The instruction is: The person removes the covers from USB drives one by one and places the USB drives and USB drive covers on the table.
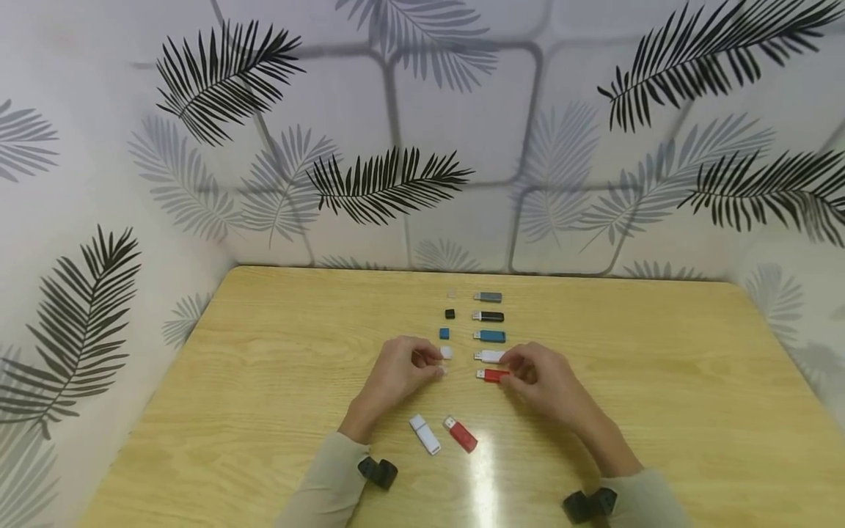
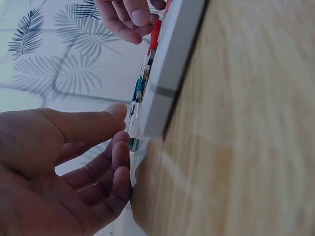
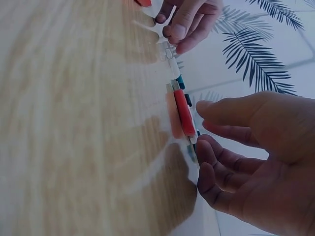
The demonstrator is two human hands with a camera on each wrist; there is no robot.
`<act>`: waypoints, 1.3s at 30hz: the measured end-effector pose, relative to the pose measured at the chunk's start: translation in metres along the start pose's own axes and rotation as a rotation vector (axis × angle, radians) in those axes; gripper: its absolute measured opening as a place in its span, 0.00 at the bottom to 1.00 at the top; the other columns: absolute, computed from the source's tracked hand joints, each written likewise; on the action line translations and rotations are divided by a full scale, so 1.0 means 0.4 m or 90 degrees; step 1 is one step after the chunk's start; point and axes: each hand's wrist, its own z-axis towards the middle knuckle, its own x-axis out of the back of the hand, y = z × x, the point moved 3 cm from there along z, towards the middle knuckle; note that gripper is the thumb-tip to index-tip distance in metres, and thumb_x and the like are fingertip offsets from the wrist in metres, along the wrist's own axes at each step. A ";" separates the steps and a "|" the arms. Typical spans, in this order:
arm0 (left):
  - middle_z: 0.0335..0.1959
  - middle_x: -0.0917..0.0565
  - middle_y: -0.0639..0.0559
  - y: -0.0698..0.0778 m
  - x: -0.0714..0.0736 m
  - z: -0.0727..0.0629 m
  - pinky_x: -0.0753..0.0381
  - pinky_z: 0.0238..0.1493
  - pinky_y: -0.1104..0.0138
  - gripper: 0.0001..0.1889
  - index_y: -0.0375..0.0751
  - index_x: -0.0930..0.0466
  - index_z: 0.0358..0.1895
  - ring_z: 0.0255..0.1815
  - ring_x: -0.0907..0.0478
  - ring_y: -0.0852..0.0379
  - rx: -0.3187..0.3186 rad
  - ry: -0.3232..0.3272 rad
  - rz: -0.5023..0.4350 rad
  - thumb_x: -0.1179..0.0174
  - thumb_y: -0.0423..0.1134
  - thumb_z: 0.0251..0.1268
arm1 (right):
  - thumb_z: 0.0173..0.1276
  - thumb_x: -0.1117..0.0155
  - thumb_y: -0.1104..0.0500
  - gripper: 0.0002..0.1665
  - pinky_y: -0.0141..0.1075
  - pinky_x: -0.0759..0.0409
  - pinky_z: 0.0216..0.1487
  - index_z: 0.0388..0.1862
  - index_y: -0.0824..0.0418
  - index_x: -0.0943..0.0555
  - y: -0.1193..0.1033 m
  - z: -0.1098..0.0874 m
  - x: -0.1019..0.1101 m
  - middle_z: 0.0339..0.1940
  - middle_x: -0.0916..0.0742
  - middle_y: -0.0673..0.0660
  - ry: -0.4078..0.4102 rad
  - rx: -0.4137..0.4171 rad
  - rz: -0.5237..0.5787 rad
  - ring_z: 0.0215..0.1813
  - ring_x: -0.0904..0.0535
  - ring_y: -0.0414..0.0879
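Note:
My left hand (image 1: 403, 372) is beside a small clear cap (image 1: 444, 371) on the table, thumb and fingertips slightly parted in the left wrist view. Just above that cap lies a white cap (image 1: 446, 353). To the right, my right hand (image 1: 544, 378) hovers at the rear end of a red USB stick (image 1: 495, 375); its thumb and index finger stand apart in the right wrist view. A white USB stick (image 1: 490, 356) lies directly above the red one, its end partly behind the fingers. The sticks' metal plugs point left toward the caps.
Farther back lie blue (image 1: 490, 336), black (image 1: 488, 317) and grey (image 1: 488, 297) USB sticks, with a blue cap (image 1: 444, 334), a black cap (image 1: 450, 314) and a clear cap (image 1: 452, 294) to their left. Nearer me are a capped white stick (image 1: 425, 435) and another red stick (image 1: 461, 434).

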 end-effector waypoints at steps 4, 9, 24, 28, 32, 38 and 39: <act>0.34 0.15 0.55 -0.015 0.009 -0.003 0.20 0.35 0.68 0.05 0.40 0.10 0.42 0.33 0.21 0.57 -0.008 0.002 -0.044 0.28 0.32 0.64 | 0.67 0.26 0.63 0.12 0.36 0.17 0.40 0.48 0.60 0.15 -0.005 -0.001 0.004 0.38 0.15 0.50 0.017 0.003 0.010 0.39 0.20 0.43; 0.37 0.13 0.52 -0.024 0.021 -0.012 0.19 0.37 0.68 0.06 0.38 0.11 0.44 0.35 0.19 0.56 -0.026 -0.011 -0.099 0.29 0.31 0.65 | 0.68 0.26 0.62 0.12 0.37 0.16 0.41 0.48 0.60 0.15 -0.015 -0.006 0.015 0.39 0.15 0.50 0.045 0.005 0.016 0.40 0.19 0.44; 0.45 0.13 0.45 -0.018 0.026 -0.044 0.16 0.48 0.58 0.11 0.37 0.13 0.51 0.44 0.16 0.51 -0.029 -0.045 -0.168 0.31 0.32 0.67 | 0.66 0.25 0.64 0.11 0.33 0.16 0.35 0.45 0.61 0.16 -0.054 -0.063 -0.011 0.35 0.15 0.48 0.031 0.021 0.099 0.37 0.19 0.43; 0.47 0.14 0.44 -0.022 0.026 -0.055 0.16 0.48 0.58 0.12 0.36 0.14 0.53 0.45 0.16 0.51 -0.027 -0.055 -0.178 0.31 0.31 0.67 | 0.66 0.25 0.63 0.12 0.32 0.17 0.35 0.46 0.62 0.17 -0.053 -0.077 -0.029 0.33 0.16 0.47 0.025 0.028 0.095 0.36 0.20 0.41; 0.47 0.13 0.45 -0.025 0.025 -0.063 0.16 0.47 0.59 0.12 0.37 0.14 0.51 0.46 0.16 0.53 -0.019 -0.060 -0.164 0.31 0.32 0.67 | 0.66 0.24 0.60 0.14 0.31 0.18 0.35 0.47 0.61 0.18 -0.060 -0.087 -0.043 0.32 0.17 0.46 0.007 0.024 0.091 0.35 0.21 0.40; 0.48 0.14 0.45 -0.021 0.030 -0.083 0.17 0.47 0.61 0.12 0.37 0.14 0.52 0.46 0.17 0.53 -0.018 -0.073 -0.160 0.31 0.32 0.67 | 0.66 0.24 0.58 0.15 0.31 0.17 0.39 0.47 0.60 0.17 -0.086 -0.098 -0.066 0.33 0.17 0.46 -0.027 0.033 0.090 0.36 0.21 0.39; 0.49 0.14 0.45 -0.021 0.031 -0.087 0.17 0.47 0.62 0.12 0.37 0.14 0.52 0.46 0.17 0.53 -0.020 -0.076 -0.162 0.31 0.32 0.67 | 0.66 0.23 0.57 0.15 0.32 0.17 0.39 0.47 0.60 0.17 -0.090 -0.100 -0.070 0.34 0.17 0.46 -0.032 0.037 0.090 0.36 0.21 0.39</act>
